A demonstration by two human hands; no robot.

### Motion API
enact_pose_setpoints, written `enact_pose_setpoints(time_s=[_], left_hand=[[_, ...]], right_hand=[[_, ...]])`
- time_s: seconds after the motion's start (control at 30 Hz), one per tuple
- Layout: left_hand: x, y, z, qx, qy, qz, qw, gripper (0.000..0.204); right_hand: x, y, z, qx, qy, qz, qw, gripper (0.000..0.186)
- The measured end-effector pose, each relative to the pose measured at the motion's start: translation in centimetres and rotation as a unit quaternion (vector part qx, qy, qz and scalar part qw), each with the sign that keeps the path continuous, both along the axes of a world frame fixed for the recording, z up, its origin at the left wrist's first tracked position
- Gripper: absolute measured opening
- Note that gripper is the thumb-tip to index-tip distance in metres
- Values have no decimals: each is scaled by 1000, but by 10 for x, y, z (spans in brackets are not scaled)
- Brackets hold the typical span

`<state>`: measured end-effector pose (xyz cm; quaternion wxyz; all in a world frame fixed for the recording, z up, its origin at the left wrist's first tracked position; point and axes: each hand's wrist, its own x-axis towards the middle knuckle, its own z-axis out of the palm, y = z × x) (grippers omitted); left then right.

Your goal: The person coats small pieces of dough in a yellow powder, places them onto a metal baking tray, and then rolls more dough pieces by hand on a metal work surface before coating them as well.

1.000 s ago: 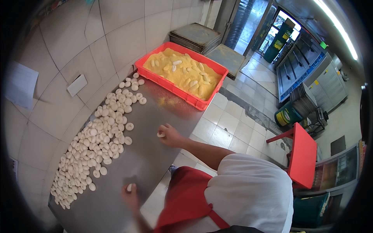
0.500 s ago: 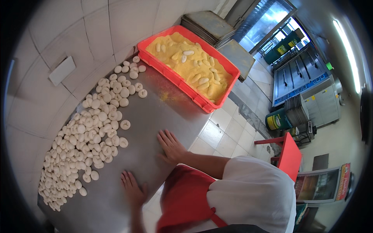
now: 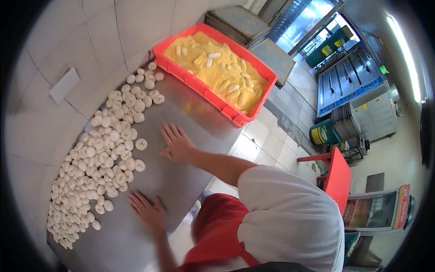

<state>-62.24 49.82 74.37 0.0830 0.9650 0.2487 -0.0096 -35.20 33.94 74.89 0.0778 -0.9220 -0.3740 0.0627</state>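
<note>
Both of my hands lie palm down, with nothing seen in them, at the steel tabletop (image 3: 181,181). My right hand (image 3: 177,145) is the farther one, fingers stretched out and apart, between the dough pile and the red tray. My left hand (image 3: 147,211) is lower in the view, its fingers also spread, just right of the pile's edge. Many small round dough pieces (image 3: 104,158), pale and some dimpled, are heaped along the tiled wall. The red plastic tray (image 3: 195,84) at the far end holds yellow crumbs (image 3: 199,50) with several oval dough pieces in them.
Stacked flat baking trays (image 3: 238,20) stand behind the red tray. The tiled wall (image 3: 86,36) bounds the table on the left. A red stool or small table (image 3: 340,177) stands on the floor at right, with a steel oven (image 3: 349,81) and green buckets (image 3: 323,133) beyond.
Both hands have moved left and up in the view, closer to the dough pile. The right arm reaches farther out over the table. The view has shifted slightly.
</note>
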Motion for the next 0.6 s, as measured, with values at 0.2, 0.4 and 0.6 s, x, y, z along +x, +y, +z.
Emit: enact_pose_setpoints(time_s=[0.2,0.4,0.6], left_hand=[[-130,-45,21,-98,-30,-111,989,77],[-108,-32,38,-284,-15,9,959,45],[-58,-85,95,-368,-188,-55,909,52]], right_hand=[[-109,-92,33,-23,53,36,998,67],[-134,-96,-1,94,151,-125,976,49],[-220,-79,66,489,748,-262,364,40]])
